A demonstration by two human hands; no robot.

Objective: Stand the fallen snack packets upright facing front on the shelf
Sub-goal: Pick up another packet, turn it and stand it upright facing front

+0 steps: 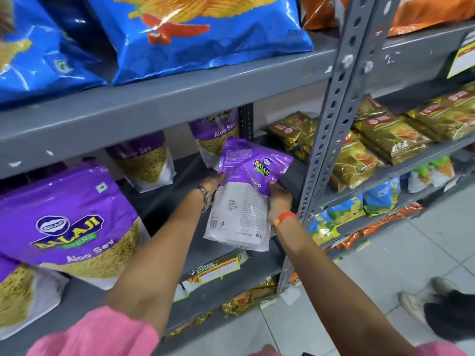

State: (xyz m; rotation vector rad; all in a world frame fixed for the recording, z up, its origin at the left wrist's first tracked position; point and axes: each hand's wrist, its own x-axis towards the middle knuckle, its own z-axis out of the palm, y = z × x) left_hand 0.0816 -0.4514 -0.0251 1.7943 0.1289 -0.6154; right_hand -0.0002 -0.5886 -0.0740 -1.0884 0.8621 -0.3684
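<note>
A purple and white Aloo Sev packet [244, 199] is held in the air in front of the middle shelf [195, 247], its printed back turned toward me and its top tilted right. My left hand [213, 183] grips its left edge and my right hand [279, 201] grips its right edge. Two more Aloo Sev packets [146, 160] [216, 134] stand upright, front-facing, at the back of the shelf. A large Aloo Sev packet [72, 222] stands at the front left, leaning slightly.
Blue chip bags [200, 34] fill the shelf above. A grey perforated upright post [331, 129] stands right of the held packet. Gold packets [298, 132] lie beyond it. Lower shelves hold more snacks. Another person's shoes [421, 301] are on the tiled floor at right.
</note>
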